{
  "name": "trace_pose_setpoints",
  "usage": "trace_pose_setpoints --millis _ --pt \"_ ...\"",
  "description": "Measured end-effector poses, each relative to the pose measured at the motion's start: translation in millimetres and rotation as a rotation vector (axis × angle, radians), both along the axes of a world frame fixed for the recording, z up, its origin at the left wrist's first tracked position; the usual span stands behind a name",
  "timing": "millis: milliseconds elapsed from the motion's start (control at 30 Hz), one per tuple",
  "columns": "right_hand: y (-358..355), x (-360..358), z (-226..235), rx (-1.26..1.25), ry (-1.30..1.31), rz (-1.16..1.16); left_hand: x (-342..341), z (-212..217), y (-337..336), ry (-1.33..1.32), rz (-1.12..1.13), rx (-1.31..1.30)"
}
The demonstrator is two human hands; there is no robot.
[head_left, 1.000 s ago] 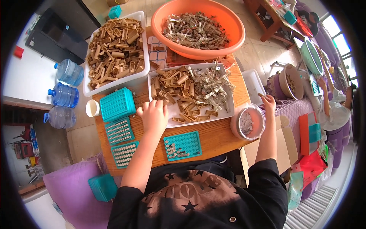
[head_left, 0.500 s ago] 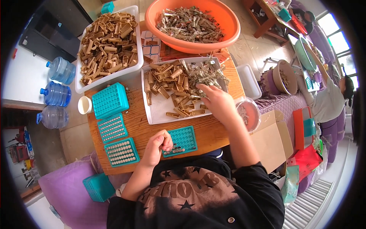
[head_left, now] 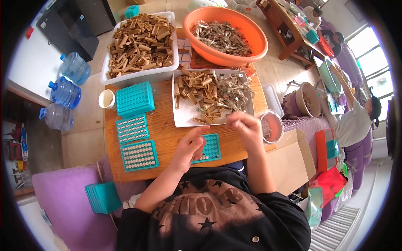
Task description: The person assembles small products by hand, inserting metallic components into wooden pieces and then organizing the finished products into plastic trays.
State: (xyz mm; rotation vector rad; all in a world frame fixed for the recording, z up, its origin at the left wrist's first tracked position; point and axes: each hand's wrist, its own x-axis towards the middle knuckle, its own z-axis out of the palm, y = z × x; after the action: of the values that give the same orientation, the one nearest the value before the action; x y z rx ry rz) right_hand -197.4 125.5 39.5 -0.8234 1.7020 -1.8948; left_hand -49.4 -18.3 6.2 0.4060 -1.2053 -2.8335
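My left hand [head_left: 189, 147] hovers over a small teal grid tray [head_left: 210, 148] at the near edge of the wooden table [head_left: 167, 134], fingers bunched and pointing right. My right hand [head_left: 246, 126] is just right of it, fingers curled, at the near edge of a white tray [head_left: 184, 118] that holds brown tubes and thin metal pieces. The two hands almost meet. Anything held in either hand is too small to make out.
Three more teal grid trays [head_left: 135, 98] [head_left: 132, 128] [head_left: 139, 155] line the table's left. A white bin [head_left: 104, 76] of brown tubes and an orange basin [head_left: 256, 52] of metal pieces stand behind. Around the table are a cup [head_left: 106, 99], a round tub [head_left: 272, 127], a cardboard box [head_left: 291, 161], water bottles [head_left: 75, 67] and a seated person [head_left: 356, 123].
My right hand has drawn back from the white tray toward my left hand. My left hand, earlier on the white tray, has come down over the small teal tray.
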Motion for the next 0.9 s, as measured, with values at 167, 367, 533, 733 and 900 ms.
trace_pose_setpoints --millis 167,367,533,733,900 --pt "7.0 41.6 0.9 0.079 0.146 0.339 -1.6 -4.6 -11.0 0.053 0.144 0.068" --pt "21.6 57.5 -2.2 0.049 -0.070 0.411 24.2 -0.7 -23.6 0.039 0.029 -0.160" --pt "23.6 54.3 -6.9 -0.067 -0.103 0.437 40.4 2.6 -29.6 0.030 -0.068 -0.370" --pt "24.6 55.3 -2.9 0.020 -0.070 0.556 49.4 -10.4 -21.3 -0.039 -0.049 0.019" --pt "27.3 49.9 -1.2 0.249 -0.067 0.928 41.0 9.6 -11.3 0.197 -0.043 -0.755"
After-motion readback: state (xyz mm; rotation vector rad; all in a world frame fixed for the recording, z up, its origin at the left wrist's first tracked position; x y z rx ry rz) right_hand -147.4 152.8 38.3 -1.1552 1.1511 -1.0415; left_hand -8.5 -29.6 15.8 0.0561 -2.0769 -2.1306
